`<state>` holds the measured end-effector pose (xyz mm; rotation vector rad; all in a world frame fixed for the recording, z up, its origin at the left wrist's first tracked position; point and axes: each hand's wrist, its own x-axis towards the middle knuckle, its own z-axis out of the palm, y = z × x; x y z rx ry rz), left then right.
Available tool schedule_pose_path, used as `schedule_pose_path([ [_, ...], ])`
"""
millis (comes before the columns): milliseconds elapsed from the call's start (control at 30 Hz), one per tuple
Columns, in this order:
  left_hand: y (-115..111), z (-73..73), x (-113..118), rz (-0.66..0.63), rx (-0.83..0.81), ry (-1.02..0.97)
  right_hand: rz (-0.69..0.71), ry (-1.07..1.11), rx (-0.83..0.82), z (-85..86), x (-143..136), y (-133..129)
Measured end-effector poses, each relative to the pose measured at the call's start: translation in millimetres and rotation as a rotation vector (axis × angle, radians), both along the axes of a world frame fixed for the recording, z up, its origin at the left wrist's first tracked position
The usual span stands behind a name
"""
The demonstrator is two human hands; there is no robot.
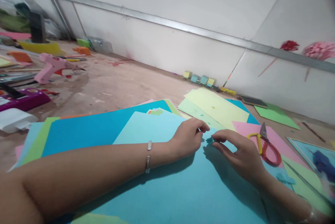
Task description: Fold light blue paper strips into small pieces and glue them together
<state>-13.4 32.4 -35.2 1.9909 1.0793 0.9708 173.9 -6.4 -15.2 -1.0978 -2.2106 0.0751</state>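
Observation:
My right hand (239, 150) pinches a small teal paper cutout (209, 140) between thumb and fingertips, just above a large light blue sheet (167, 189). Close by on the left is my left hand (190, 135), its fingers curled in over the sheet. A dark bit shows at its underside, and what it holds, if anything, is hidden. To the right of my right hand, scissors (265, 143) with one yellow and one red handle lie on pink paper (288, 143). More light blue paper scraps (285, 178) lie below the scissors.
Coloured sheets, among them a darker blue one (86, 129) and a pale yellow one (217, 105), spread across the table. At left lie a pink glue gun (51, 68), a purple tool (31, 99) and a white block (15, 119). Small paper cubes (199, 78) line the wall.

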Motion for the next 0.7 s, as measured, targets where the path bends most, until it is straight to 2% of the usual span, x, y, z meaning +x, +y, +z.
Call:
schedule_pose_path([
  [167,-2.7,1.1,0.4,-0.078,-0.067,-0.031,-0.008,0.027,0.012,5.9,-0.3,-0.3],
  [267,-4.1,5.3,1.2,-0.014,-0.108,-0.121,-0.022,0.066,0.079,6.9,-0.7,-2.2],
  [367,-6.2,9.7,2.5,-0.029,-0.305,-0.224,-0.077,0.093,0.215,6.4,-1.5,-4.6],
  [467,-8.7,11.7,4.4,-0.179,-0.534,-0.268,-0.097,0.067,0.353,4.4,-2.2,-5.8],
  [567,-10.1,12.0,5.8,-0.308,-0.684,-0.401,-0.069,0.042,0.42,2.5,-2.8,-5.9],
  [633,-9.8,11.7,5.8,-0.314,-0.735,-0.506,-0.039,0.052,0.417,2.3,-3.6,-5.9],
  [700,-8.5,10.7,5.3,-0.268,-0.737,-0.575,-0.015,0.072,0.403,2.9,-4.8,-6.2],
])
